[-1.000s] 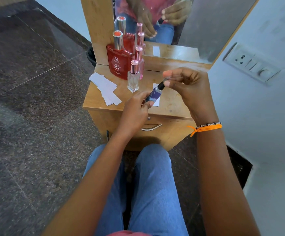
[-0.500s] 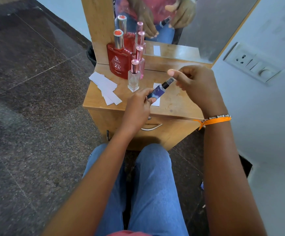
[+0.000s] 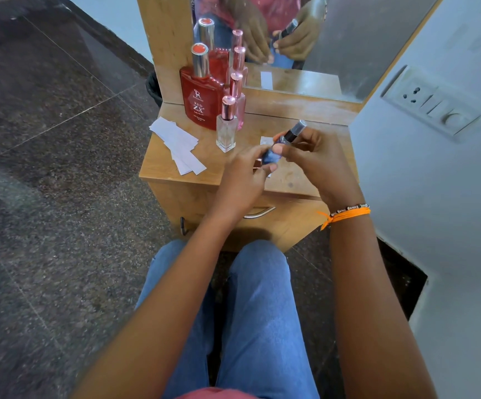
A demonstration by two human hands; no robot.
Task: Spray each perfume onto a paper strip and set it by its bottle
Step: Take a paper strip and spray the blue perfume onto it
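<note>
A small blue perfume bottle (image 3: 274, 152) with a dark neck and grey top is tilted above the wooden table (image 3: 299, 110), its top pointing up and right. My left hand (image 3: 242, 180) pinches its lower end. My right hand (image 3: 317, 162) curls round its upper part from the right. Under the hands lies a white paper strip (image 3: 265, 139), mostly hidden. A big red bottle (image 3: 202, 102), a clear bottle with a pink cap (image 3: 226, 128) and a pink bottle (image 3: 238, 96) stand at the back left. Loose paper strips (image 3: 180, 145) lie at the left edge.
A mirror (image 3: 334, 38) behind the table reflects the bottles and my hands. A drawer handle (image 3: 258, 211) shows under the tabletop. The white wall at the right carries a socket plate (image 3: 432, 102). My knees in jeans are below the table, over a dark stone floor.
My right hand drew off to the right from the bottle's top, then came back and now grips the bottle. The bottle moved slightly right and tilted more upright.
</note>
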